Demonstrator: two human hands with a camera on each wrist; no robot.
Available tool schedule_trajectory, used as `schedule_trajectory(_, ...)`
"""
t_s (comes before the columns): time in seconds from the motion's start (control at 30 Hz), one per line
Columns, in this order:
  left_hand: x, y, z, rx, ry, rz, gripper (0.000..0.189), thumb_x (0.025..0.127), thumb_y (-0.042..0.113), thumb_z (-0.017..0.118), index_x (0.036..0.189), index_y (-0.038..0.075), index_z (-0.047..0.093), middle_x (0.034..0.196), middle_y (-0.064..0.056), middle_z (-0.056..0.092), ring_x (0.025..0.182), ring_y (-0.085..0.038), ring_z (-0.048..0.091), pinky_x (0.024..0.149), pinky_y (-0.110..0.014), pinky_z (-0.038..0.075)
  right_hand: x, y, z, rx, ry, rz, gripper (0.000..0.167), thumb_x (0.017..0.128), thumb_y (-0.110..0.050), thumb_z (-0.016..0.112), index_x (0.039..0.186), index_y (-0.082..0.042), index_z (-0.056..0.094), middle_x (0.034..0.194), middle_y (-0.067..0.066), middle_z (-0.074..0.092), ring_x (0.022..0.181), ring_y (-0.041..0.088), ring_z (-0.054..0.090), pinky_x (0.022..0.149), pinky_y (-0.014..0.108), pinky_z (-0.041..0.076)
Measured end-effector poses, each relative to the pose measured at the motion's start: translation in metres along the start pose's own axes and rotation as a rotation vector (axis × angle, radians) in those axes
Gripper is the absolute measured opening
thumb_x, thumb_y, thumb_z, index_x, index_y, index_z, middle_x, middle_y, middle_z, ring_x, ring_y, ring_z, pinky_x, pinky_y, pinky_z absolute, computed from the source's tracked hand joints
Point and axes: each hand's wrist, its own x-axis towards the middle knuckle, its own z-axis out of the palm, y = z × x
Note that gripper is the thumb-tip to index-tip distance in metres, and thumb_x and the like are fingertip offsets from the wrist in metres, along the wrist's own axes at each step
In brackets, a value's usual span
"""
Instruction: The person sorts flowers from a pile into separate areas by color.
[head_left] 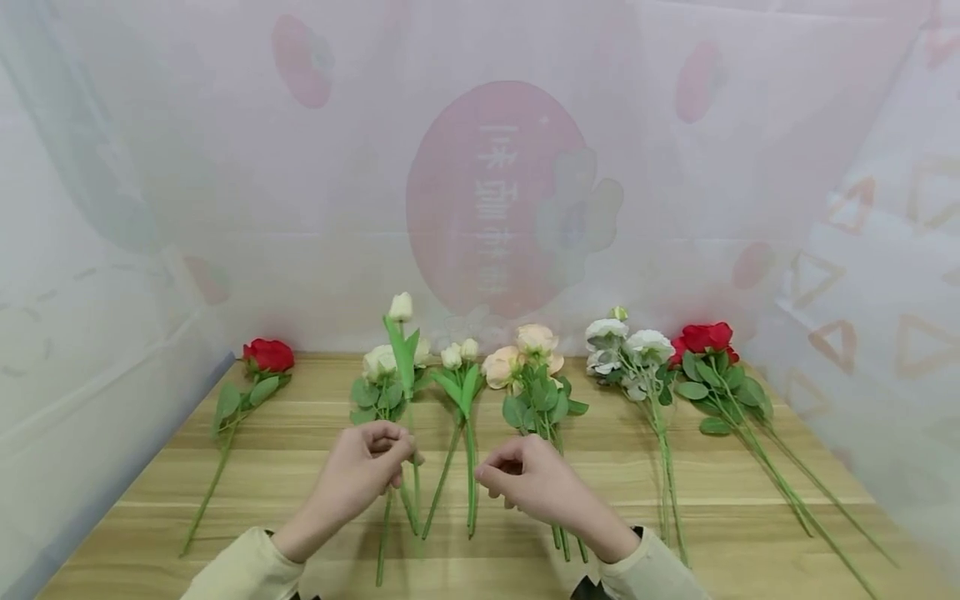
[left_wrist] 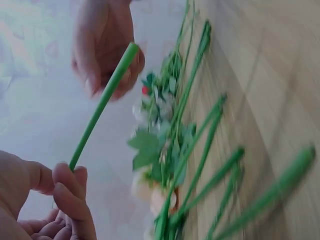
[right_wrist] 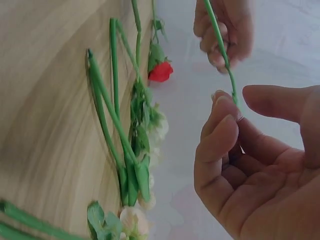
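Observation:
My left hand (head_left: 367, 462) pinches the green stem of a white tulip (head_left: 401, 307) between thumb and fingers, holding it upright above the table. In the left wrist view the cut end of the stem (left_wrist: 102, 105) points up across the right hand (left_wrist: 106, 55). My right hand (head_left: 536, 483) hovers to the right, fingers loosely curled and thumb apart from the fingertips (right_wrist: 220, 135), with nothing between them. Two more white tulips (head_left: 461, 354) lie between the hands, stems spread. White flowers (head_left: 380, 361) lie behind the left hand, and peach flowers (head_left: 517, 362) behind the right.
A single red rose (head_left: 268, 356) lies at the far left of the wooden table (head_left: 315, 517). White-grey flowers (head_left: 630, 346) and red roses (head_left: 705, 337) lie to the right, long stems toward the front. A printed cloth (head_left: 337, 192) hangs behind.

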Motion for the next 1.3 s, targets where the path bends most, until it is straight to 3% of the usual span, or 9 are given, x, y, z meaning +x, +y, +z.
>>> schedule_trajectory(0.13,-0.004,0.01,0.017,-0.078,-0.04,0.046,0.015,0.097,0.015,0.063,0.095,0.001,0.065,0.083,-0.01,0.07,0.055,-0.018,0.056,0.044,-0.022,0.039,-0.001,-0.006,0.01,0.071,-0.03,-0.01,0.018,0.097,-0.027,0.064,0.087,-0.016,0.074,0.074,0.002,0.065,0.061,0.027,0.059,0.053,0.03,0.048)
schedule_trajectory(0.3,-0.008,0.018,0.033,-0.122,-0.042,0.113,0.012,0.098,0.012,0.062,0.094,0.001,0.063,0.085,-0.01,0.069,0.057,-0.016,0.054,0.048,-0.021,0.038,-0.004,-0.01,0.02,0.177,-0.027,-0.011,0.018,0.096,-0.026,0.067,0.09,-0.011,0.074,0.074,0.003,0.065,0.059,0.018,0.059,0.051,0.028,0.048)
schedule_trajectory(0.47,-0.01,0.018,0.037,-0.142,-0.067,0.105,0.015,0.099,0.018,0.062,0.098,0.003,0.063,0.086,-0.01,0.067,0.058,-0.019,0.056,0.048,-0.023,0.041,-0.004,-0.008,0.029,0.215,0.004,-0.034,0.015,0.095,-0.02,0.068,0.088,-0.007,0.073,0.069,0.003,0.063,0.055,0.015,0.057,0.049,0.026,0.046)
schedule_trajectory(0.73,-0.007,0.009,0.021,-0.1,-0.129,0.024,0.032,0.103,0.031,0.055,0.115,0.002,0.059,0.095,-0.01,0.066,0.059,-0.023,0.059,0.045,-0.033,0.048,0.008,-0.003,0.028,0.162,0.119,-0.023,0.012,0.093,-0.011,0.069,0.085,-0.004,0.076,0.067,0.012,0.062,0.053,0.019,0.055,0.048,0.024,0.045)
schedule_trajectory(0.87,-0.007,0.006,0.011,-0.077,-0.128,-0.005,0.034,0.102,0.033,0.055,0.119,0.003,0.056,0.101,-0.01,0.066,0.061,-0.025,0.059,0.045,-0.034,0.047,0.022,0.002,0.024,0.144,0.198,0.033,0.013,0.092,-0.009,0.07,0.083,-0.002,0.076,0.072,0.012,0.066,0.054,0.017,0.056,0.05,0.026,0.047)
schedule_trajectory(1.0,-0.007,0.003,0.003,-0.048,-0.135,-0.009,0.034,0.103,0.033,0.055,0.118,0.002,0.056,0.102,-0.011,0.065,0.062,-0.026,0.06,0.046,-0.033,0.048,0.038,0.01,0.02,0.117,0.263,0.105,0.014,0.092,-0.01,0.071,0.082,-0.002,0.075,0.077,0.014,0.067,0.056,0.024,0.06,0.051,0.03,0.048)
schedule_trajectory(1.17,-0.008,-0.001,-0.004,-0.003,-0.138,0.001,0.029,0.103,0.028,0.054,0.114,0.001,0.059,0.1,-0.01,0.065,0.062,-0.028,0.06,0.046,-0.03,0.047,0.052,0.018,0.018,0.006,0.287,0.178,0.016,0.092,-0.013,0.072,0.081,-0.001,0.075,0.075,0.011,0.067,0.065,0.034,0.065,0.055,0.036,0.051)
schedule_trajectory(1.3,-0.009,-0.002,-0.006,0.024,-0.134,-0.002,0.027,0.103,0.026,0.054,0.112,0.002,0.061,0.098,-0.007,0.066,0.061,-0.027,0.059,0.046,-0.031,0.047,0.056,0.023,0.02,-0.088,0.281,0.197,0.018,0.089,-0.011,0.074,0.074,-0.002,0.073,0.067,0.011,0.067,0.062,0.031,0.066,0.052,0.032,0.049)
